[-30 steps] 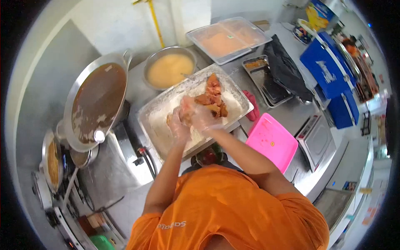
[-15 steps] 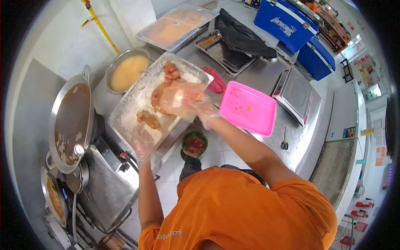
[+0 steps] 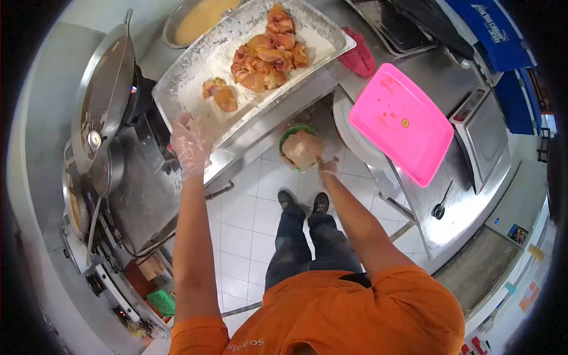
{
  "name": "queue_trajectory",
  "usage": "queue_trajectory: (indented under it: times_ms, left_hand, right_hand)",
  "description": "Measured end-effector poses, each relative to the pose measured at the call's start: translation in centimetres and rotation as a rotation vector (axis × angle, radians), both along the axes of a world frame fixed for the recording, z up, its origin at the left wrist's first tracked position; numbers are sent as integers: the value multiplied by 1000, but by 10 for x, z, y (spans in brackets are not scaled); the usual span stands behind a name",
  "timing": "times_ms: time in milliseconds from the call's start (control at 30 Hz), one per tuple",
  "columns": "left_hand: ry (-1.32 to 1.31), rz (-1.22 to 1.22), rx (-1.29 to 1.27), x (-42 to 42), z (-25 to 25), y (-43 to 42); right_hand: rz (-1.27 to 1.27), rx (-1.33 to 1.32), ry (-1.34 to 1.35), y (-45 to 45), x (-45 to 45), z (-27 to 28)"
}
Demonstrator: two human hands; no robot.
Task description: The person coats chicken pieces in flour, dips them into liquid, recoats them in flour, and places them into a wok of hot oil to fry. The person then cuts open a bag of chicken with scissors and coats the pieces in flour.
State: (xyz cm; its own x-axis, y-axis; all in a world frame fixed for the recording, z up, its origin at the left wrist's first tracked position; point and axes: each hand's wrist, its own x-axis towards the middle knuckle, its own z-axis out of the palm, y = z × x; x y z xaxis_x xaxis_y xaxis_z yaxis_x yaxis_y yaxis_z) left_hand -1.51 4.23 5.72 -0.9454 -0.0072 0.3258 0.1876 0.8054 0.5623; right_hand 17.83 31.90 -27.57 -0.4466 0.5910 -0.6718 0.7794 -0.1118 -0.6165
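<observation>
Raw chicken pieces (image 3: 260, 62) lie heaped on white flour in a large metal tray (image 3: 168, 92), with a smaller piece (image 3: 220, 94) apart on the left. My left hand (image 3: 192, 147), in a clear plastic glove, is closed over the tray's near-left rim. Lower down, my gloved right hand (image 3: 329, 168) is closed on a crumpled clear plastic bag (image 3: 302, 149). The bag hangs over a green-rimmed bin (image 3: 291, 130) on the floor and hides most of it.
A pink tray (image 3: 399, 124) with reddish smears sits right of the metal tray, near a red cloth (image 3: 358, 54). Farther right are a scale (image 3: 486, 142) and scissors (image 3: 439, 210). A pan of brown liquid (image 3: 106, 89) and a bowl of pale batter (image 3: 198, 21) stand left.
My right hand has moved with the plastic bag from above the chicken down over the floor bin. The chicken heap is now uncovered. My left hand stays at the tray's rim.
</observation>
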Motion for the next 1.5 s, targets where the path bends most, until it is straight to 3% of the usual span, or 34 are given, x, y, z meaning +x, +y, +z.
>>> queue_trajectory:
  times_ms: [67, 100, 200, 367, 433, 500, 600, 700, 833, 1000, 1100, 1167, 1300, 1367, 1400, 1467, 1500]
  left_hand:
    - [-79, 43, 211, 4, 14, 18]
    - [25, 19, 129, -2, -2, 9]
    - [-5, 68, -45, -5, -3, 4]
    - [-28, 98, -168, -4, 1, 9]
    - [-14, 78, -189, -6, -4, 4]
    - [-1, 46, -136, -10, -13, -3]
    - [-31, 51, -128, -11, -16, -4]
    - [-19, 34, -112, -12, -11, -5]
    - [-37, 16, -70, -18, -8, -11]
    - [-16, -63, -136, -26, -26, -42]
    - [-115, -92, -222, -23, -5, -31]
    - [-186, -81, -376, -27, -18, -35]
    - [-71, -159, -423, -32, -50, -50]
    - [-144, -174, -337, -33, -49, -49]
    - [-102, -239, -472, -34, -42, -46]
    - [-32, -353, -744, -33, -23, -40]
    - [-246, -306, -662, -31, -32, -41]
  right_hand:
    - [-140, -78, -235, 1, -13, 18]
    - [-149, -204, -54, -5, 10, -51]
    - [-95, -647, -76, 6, 28, 84]
    - [87, -868, -91, 37, 64, 70]
    - [139, -778, -2, 41, 53, 94]
    - [133, -528, 199, 30, 35, 158]
    - [304, -263, 507, 30, -1, 147]
    - [292, 49, 720, 27, -50, 224]
    - [377, 226, 796, 39, -91, 283]
    - [269, 344, 735, 63, -101, 291]
    - [197, 383, 668, 71, -97, 287]
    - [193, 385, 580, 75, -86, 294]
    - [266, 379, 457, 82, -65, 277]
    - [70, 171, 586, 61, -70, 290]
    - [-17, 61, 639, 51, -77, 303]
    - [37, 171, 723, 35, -107, 344]
    - [72, 248, 738, 26, -122, 363]
